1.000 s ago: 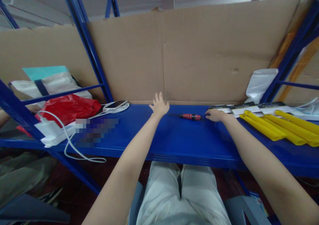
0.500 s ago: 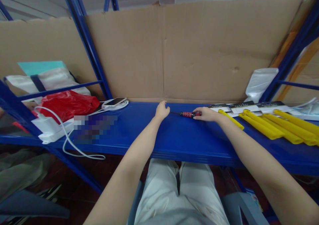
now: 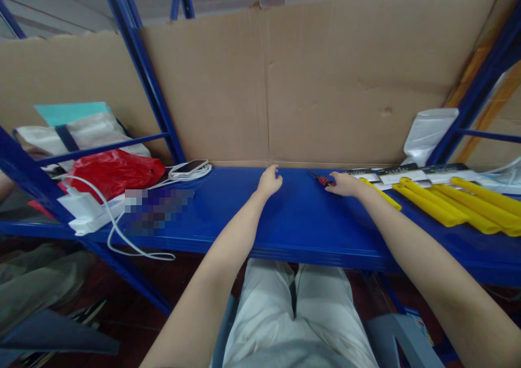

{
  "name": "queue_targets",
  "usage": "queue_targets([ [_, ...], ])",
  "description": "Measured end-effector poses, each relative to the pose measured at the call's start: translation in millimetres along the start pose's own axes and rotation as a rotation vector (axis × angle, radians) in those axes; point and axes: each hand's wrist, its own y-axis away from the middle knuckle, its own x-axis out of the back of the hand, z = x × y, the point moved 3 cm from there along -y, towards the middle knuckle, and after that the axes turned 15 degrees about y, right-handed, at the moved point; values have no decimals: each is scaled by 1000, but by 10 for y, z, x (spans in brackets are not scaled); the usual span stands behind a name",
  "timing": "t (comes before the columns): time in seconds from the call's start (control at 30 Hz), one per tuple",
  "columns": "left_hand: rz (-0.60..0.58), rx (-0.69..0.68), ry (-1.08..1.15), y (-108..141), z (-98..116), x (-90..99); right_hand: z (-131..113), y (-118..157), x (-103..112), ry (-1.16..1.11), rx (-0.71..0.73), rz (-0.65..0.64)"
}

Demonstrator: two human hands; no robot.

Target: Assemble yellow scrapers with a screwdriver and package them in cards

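Observation:
A screwdriver [image 3: 324, 181] with a red and black handle lies at a slant by the back of the blue tabletop [image 3: 297, 221], its thin dark shaft pointing up and left. My right hand [image 3: 343, 184] is closed around the rear of that handle, which the fingers partly hide. To its left, apart from the screwdriver, my left hand [image 3: 269, 182] rests over the tabletop with thumb and fingers apart and nothing between them.
Several yellow tube-like pieces [image 3: 431, 204] and black-and-white cards [image 3: 401, 173] lie to the right. On the left are a phone [image 3: 190, 167] on a coiled white cable, a red plastic bag [image 3: 118, 170] and a white power strip [image 3: 91, 221]. Cardboard [image 3: 325, 86] walls off the back.
The screwdriver has swung from nearly level to slanted and shifted right, its tip moving away from my left hand. My left hand's fingers have opened.

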Motion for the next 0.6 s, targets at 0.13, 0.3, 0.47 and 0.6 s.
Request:
queue_targets([
  [0.13, -10, -5, -14, 1, 1, -2, 81, -48, -63, -10, -76, -14],
  [0.3, -23, 5, -30, 5, 9, 4, 113, -48, -80, -38, -108, -21],
  [0.47, -32, 9, -47, 5, 7, 3, 116, -40, -86, -55, -139, -21],
  [0.6, -51, 16, -61, 5, 3, -5, 136, -55, -113, -67, -158, -19],
])
